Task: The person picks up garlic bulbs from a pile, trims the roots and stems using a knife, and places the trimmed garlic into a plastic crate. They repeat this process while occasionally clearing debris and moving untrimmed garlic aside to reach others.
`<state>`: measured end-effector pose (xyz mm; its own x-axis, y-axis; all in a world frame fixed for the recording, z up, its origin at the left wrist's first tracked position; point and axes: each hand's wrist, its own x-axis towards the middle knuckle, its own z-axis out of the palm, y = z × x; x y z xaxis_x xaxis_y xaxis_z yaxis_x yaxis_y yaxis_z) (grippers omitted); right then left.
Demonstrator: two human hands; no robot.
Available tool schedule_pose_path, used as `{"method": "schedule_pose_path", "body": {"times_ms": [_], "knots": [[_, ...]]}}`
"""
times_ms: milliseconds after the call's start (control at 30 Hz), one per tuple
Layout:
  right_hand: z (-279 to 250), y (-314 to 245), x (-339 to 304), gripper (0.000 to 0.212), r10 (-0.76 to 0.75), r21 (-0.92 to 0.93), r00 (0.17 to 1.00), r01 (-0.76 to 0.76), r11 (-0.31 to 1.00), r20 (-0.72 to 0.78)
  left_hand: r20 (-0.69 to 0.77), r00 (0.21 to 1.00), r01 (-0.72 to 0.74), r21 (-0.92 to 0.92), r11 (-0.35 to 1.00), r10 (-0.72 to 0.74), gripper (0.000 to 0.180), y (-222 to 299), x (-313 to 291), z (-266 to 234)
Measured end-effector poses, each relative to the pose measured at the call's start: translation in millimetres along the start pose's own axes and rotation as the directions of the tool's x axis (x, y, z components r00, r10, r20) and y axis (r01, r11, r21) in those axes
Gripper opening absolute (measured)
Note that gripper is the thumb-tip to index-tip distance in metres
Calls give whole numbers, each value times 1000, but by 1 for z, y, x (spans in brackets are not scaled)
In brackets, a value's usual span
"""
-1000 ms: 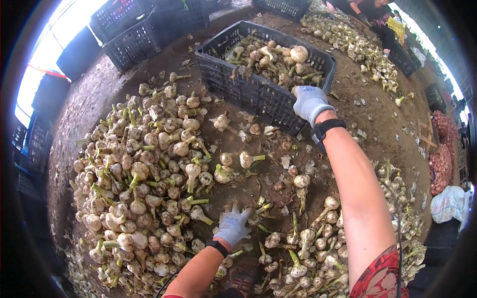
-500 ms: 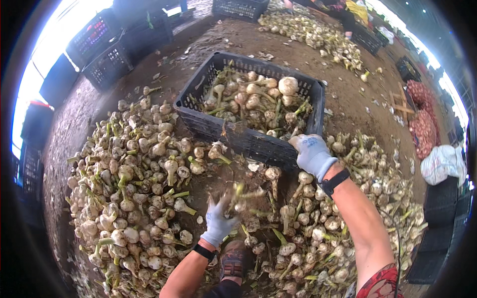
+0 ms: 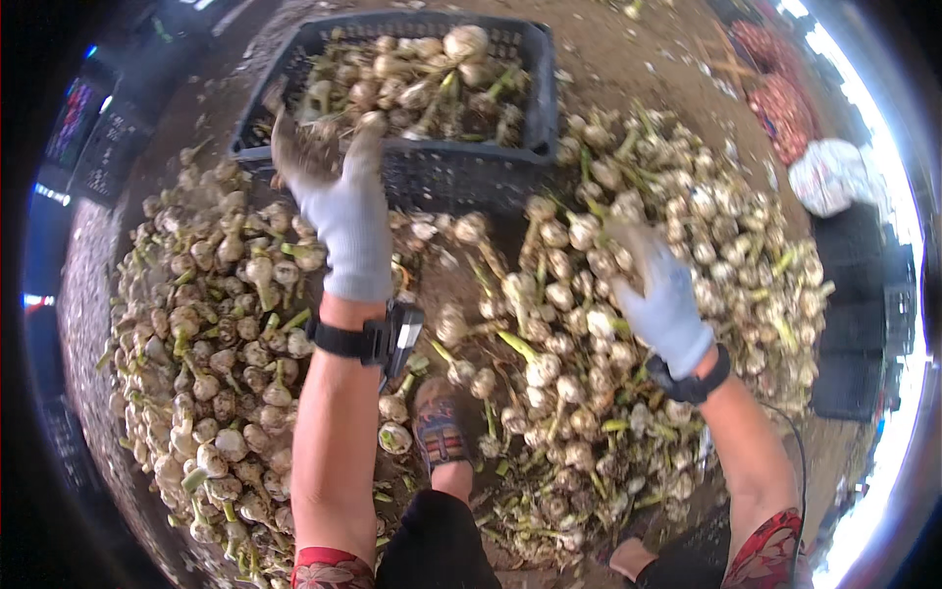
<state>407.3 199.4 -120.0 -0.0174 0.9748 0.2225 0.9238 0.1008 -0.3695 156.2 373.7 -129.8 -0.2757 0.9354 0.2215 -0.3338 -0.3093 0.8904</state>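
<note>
A black plastic crate (image 3: 461,172) stands at the far middle, holding garlic bulbs (image 3: 392,79) with stalks. My left hand (image 3: 339,216), in a white glove with dirt-browned fingers, reaches over the crate's near left side. Its thumb and fingers are spread apart, and the fingertips are smeared by motion. Off to the right, my right hand (image 3: 667,299), gloved too, hovers at a heap of garlic (image 3: 579,383). Its thumb stands apart from the blurred fingers, and I make out nothing held in it.
Another big garlic heap (image 3: 226,344) spreads on the left. My shoe (image 3: 440,427) is planted between the heaps. Red net sacks (image 3: 782,113), a white sack (image 3: 829,177) and black crates (image 3: 849,314) stand along the right; more dark crates line the left.
My left hand has moved from the ground near my shoe up to the crate. My right hand has let go of the crate's rim and come down to the right heap. The view has shifted.
</note>
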Motion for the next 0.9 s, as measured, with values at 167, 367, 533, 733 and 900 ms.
{"method": "schedule_pose_path", "body": {"times_ms": [167,367,533,733,900], "knots": [[-19,-28,-193,42,493,164,849,-523,836,193,347,935,-27,277,961,-73,41,-63,-123,-44],[-47,-147,-378,48,777,226,449,-894,388,442,754,55,-790,434,434,-654,71,-48,-260,-51],[-30,-194,-462,53,695,134,503,-847,514,514,681,-36,-904,290,315,-731,59,-25,-229,-107],[16,-185,-478,64,689,8,553,-782,623,468,678,255,-597,671,440,-690,53,152,-154,-91],[38,-125,-439,81,776,-4,422,-878,479,468,798,515,-515,581,630,-314,36,352,-157,-52]]}}
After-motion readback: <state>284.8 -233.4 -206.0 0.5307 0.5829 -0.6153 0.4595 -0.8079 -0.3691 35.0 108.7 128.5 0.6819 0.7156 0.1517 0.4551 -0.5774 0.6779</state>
